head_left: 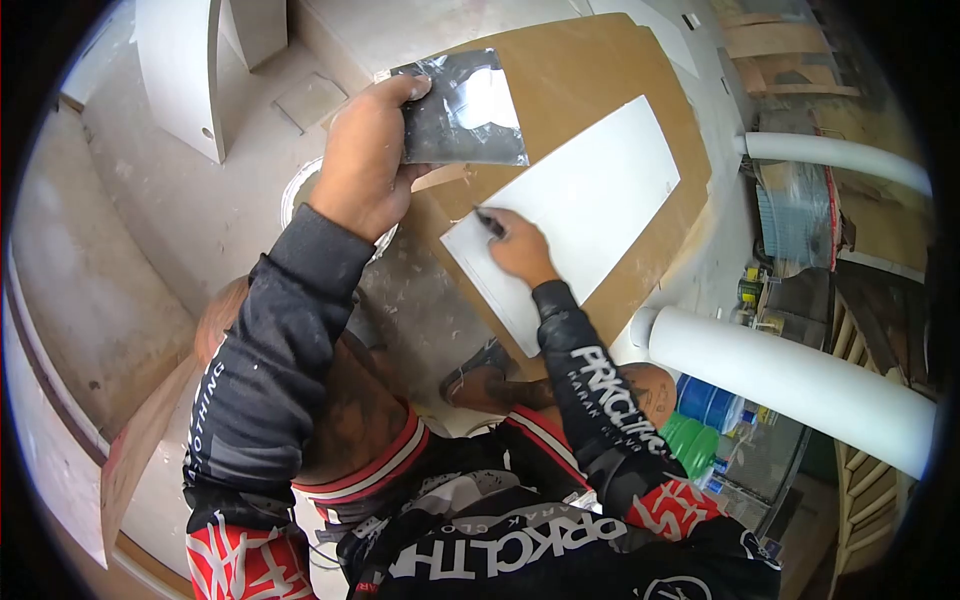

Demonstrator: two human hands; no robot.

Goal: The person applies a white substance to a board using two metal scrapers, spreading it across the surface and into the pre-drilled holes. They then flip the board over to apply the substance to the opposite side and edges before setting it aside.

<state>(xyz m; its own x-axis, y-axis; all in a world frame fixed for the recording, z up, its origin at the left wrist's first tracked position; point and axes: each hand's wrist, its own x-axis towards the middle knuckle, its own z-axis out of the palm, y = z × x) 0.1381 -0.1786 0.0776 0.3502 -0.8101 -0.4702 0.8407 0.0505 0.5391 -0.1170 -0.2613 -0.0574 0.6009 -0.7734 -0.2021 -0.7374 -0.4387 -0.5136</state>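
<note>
White panel (590,200) seems light, stiff; we would hold its four-o'clock edge. Our left hand (365,160) grips a dark plate (450,110), our right hand (525,250) a dark tool (490,222).

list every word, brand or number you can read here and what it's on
"PRKCLTH": shirt, warped by folds
"ARAK CLO": shirt, smaller, partial
"PRKCLTH": right sleeve, last letters unclear
"HARAK": right sleeve, smaller; rest unclear
"OTHING": left sleeve, start hidden
Red patches: stylised, partly hidden lettering, unreadable
Cans: too small to read
</note>
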